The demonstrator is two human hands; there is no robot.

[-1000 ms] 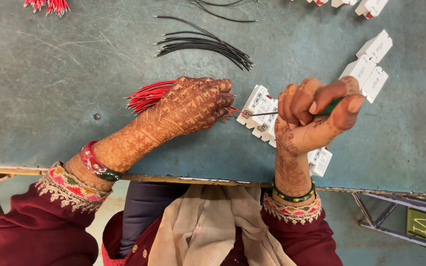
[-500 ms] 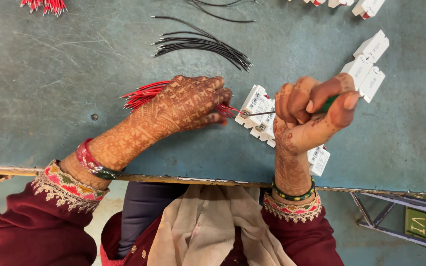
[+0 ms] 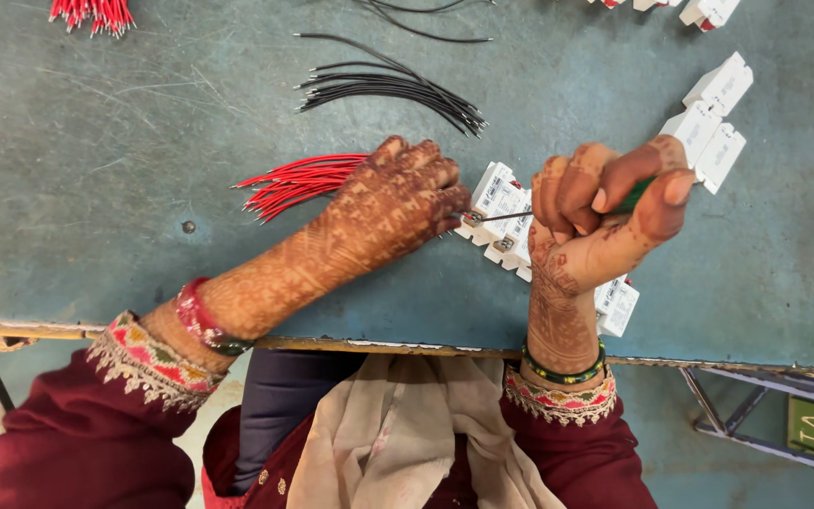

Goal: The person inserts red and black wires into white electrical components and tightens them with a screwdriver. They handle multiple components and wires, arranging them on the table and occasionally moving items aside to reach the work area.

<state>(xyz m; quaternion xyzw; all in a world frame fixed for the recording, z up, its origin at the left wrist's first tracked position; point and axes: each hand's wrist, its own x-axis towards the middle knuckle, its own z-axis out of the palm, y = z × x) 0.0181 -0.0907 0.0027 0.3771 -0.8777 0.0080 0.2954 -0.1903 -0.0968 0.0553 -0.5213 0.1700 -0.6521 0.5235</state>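
My right hand (image 3: 605,221) is closed around a green-handled screwdriver (image 3: 635,196), whose thin metal shaft points left to a white plastic electrical block (image 3: 496,193) on the table. My left hand (image 3: 398,203) lies palm down beside that block, with fingertips pressed at its left edge where the shaft tip meets it. A bundle of red wires (image 3: 299,181) runs out from under my left hand toward the left. More white blocks (image 3: 614,306) lie in a row under and below my right hand.
A bunch of black wires (image 3: 388,90) lies above my hands. Three white blocks (image 3: 713,123) sit to the upper right, with more (image 3: 699,11) at the top edge. Another red wire bundle (image 3: 91,13) is at the top left. The table's front edge (image 3: 379,344) runs below my wrists.
Both hands stay at the white block. My right hand's grip on the screwdriver has shifted slightly, as if turning it.
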